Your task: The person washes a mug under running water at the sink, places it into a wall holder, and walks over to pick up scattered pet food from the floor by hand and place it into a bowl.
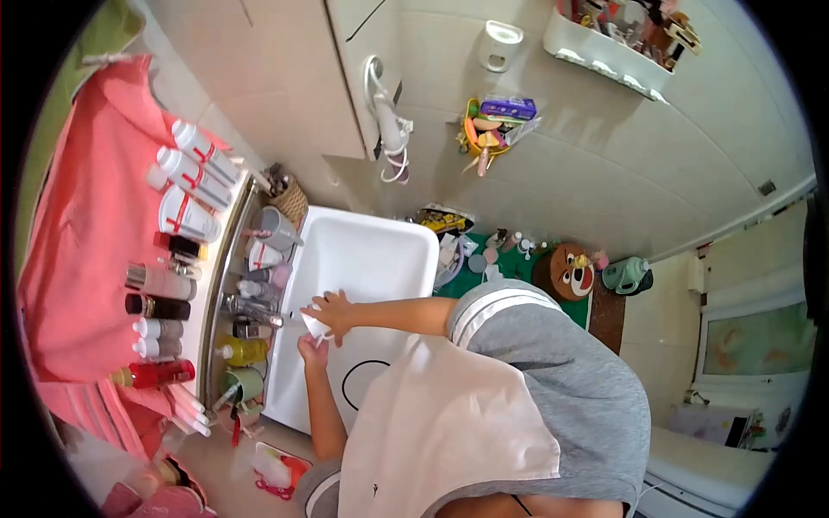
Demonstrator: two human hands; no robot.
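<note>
Above the white sink basin [371, 250], my two hands meet at a small white object [315, 327], partly covered by fingers; its exact kind I cannot make out. My right hand [335, 312] reaches in from the upper side, its fingers curved over the object and its thumb below. From the lower side, my left hand [313, 349] pinches the object's lower end. The chrome faucet [252, 308] stands just left of both hands. A thin black loop [366, 380] lies in the basin near my left forearm.
Bottles and tubes [194, 177] crowd the shelf at left, beside a pink towel [91, 233]. A grey cup [276, 229] and a yellow bottle [244, 350] line the sink's edge. Jars and a brown bear-faced item [566, 272] cover the green counter. A hair dryer [390, 129] hangs on the wall.
</note>
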